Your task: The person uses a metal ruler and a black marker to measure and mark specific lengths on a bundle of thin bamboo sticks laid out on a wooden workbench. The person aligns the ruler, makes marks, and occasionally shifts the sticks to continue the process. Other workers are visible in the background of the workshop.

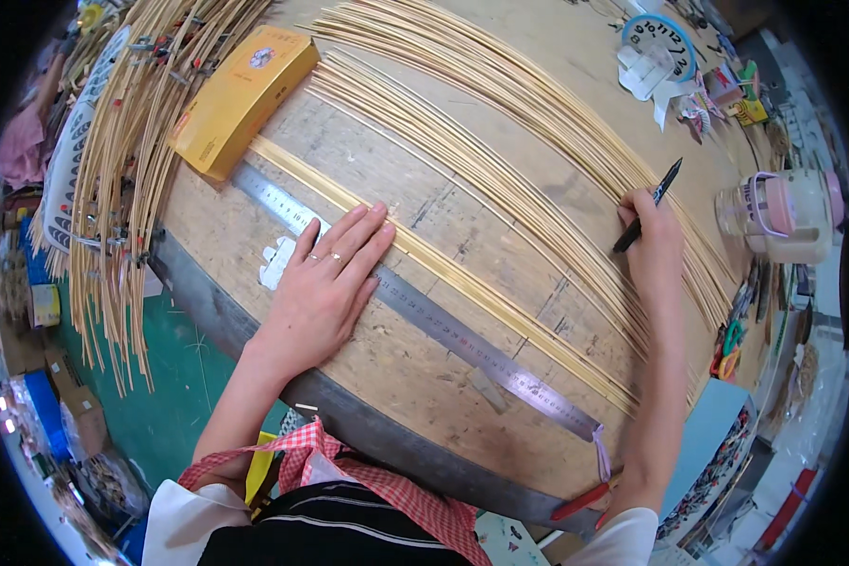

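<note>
My left hand [328, 292] lies flat across a long steel ruler [443, 325], its fingertips touching a narrow row of thin bamboo strips [500, 309] just beyond the ruler. Two rings show on its fingers. On the right, my right hand [653, 234] is closed round a black marker pen [671, 179]. That hand is over a wider bundle of thin bamboo sticks [500, 203]; whether the pen touches them I cannot tell. A yellow box [245, 99] rests at the far left ends of the strips. A purple ribbon [601, 453] hangs from the ruler's right end.
Another bundle of sticks [500, 66] curves along the far side. Clamped sticks [113, 208] overhang the table's left edge. At the right stand jars with a pink lid [778, 205], scissors [729, 340] and a blue clock [658, 45]. A red-handled tool [580, 502] lies by the near edge.
</note>
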The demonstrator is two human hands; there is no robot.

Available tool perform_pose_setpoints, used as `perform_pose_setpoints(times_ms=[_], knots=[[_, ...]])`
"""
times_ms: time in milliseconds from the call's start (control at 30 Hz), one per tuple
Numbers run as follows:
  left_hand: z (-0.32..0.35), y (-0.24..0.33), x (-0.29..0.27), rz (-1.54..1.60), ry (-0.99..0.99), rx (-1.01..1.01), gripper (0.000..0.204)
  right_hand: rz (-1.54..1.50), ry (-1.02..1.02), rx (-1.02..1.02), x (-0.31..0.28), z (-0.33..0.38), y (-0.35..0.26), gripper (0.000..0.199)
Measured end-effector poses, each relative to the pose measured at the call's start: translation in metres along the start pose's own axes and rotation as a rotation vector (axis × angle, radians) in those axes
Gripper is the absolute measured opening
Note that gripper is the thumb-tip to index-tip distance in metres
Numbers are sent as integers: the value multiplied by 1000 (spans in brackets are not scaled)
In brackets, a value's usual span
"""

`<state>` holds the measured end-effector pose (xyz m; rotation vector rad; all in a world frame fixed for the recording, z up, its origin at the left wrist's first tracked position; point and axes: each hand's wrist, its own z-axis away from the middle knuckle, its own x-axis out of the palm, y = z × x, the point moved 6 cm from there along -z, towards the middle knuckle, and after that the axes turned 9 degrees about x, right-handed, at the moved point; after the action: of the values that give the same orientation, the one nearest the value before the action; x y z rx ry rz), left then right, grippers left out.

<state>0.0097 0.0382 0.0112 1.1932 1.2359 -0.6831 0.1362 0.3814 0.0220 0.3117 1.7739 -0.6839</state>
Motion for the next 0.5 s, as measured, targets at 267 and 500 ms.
perform_pose_setpoints(times_ms=[267, 500], knots=[[-5, 0, 4, 49, -6, 9, 61, 31, 55, -32, -20, 2, 1, 9], [1, -4, 4, 84, 18, 12, 62, -326, 24, -155, -53, 79, -30, 32]])
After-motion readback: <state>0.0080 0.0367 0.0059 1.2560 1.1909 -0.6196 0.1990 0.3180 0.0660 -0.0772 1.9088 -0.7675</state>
